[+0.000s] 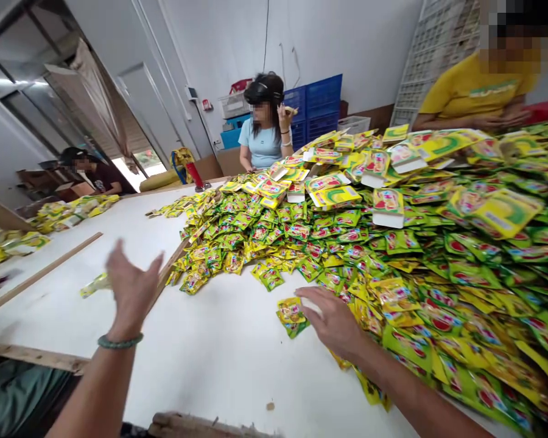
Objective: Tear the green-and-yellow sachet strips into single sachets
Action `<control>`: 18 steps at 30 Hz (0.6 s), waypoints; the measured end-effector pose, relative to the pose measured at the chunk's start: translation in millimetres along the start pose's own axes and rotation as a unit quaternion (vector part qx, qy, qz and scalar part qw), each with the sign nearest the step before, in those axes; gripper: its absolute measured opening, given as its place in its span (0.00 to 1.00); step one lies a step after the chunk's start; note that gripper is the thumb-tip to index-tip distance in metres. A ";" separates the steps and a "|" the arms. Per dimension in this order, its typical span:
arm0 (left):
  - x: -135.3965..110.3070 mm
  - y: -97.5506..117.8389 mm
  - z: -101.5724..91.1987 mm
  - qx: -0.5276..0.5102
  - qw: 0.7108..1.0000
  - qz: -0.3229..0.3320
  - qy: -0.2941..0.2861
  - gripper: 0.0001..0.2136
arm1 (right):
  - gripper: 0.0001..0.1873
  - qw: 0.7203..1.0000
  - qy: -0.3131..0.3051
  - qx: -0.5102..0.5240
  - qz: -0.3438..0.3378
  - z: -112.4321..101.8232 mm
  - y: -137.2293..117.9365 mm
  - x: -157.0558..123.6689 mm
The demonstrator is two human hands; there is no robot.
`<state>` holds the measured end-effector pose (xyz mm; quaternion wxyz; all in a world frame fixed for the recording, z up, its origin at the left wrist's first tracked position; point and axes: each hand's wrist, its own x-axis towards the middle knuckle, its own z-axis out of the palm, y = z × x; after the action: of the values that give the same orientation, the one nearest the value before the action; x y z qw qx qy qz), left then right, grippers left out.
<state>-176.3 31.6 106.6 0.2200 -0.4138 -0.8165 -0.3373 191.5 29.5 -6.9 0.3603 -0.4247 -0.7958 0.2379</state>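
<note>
My left hand (130, 280), wearing a green bead bracelet, is raised over the white table with thumb and fingers spread. It is blurred and holds nothing I can see. Just left of it, a yellow-green packet or box (95, 285) is smeared by motion; whether they touch is unclear. At the edge of the heap, my right hand (331, 319) has its fingers curled, with thumb and fingertips at the edge of a yellow snack packet (291, 309). A green packet (296, 328) lies under the yellow one, close to the table top.
A large heap of green and yellow packets (360, 249) covers the right side. Flat printed boxes (333, 190) lie on top. Wooden strips (50, 267) divide the white table (201, 359). Several people sit around it, one in light blue (261, 143), one in yellow (466, 94).
</note>
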 end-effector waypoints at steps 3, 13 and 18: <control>-49.6 49.0 24.6 -0.061 0.968 0.072 -0.234 0.20 | 0.18 0.991 -0.110 -0.051 -0.057 11.8 -1.0 -7.0; -128.6 120.6 124.5 -0.028 0.918 0.037 -0.393 0.24 | 0.08 0.982 -0.169 -0.079 -0.028 5.2 3.0 -0.6; -147.1 116.9 119.3 -0.173 0.889 -0.029 -0.424 0.30 | 0.08 0.987 -0.128 -0.091 0.024 8.1 6.9 -1.9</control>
<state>-7.0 91.7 -24.8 -0.2315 -0.5253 -0.7722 -0.2722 189.3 31.0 -17.4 0.2092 -0.4409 -0.8431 0.2258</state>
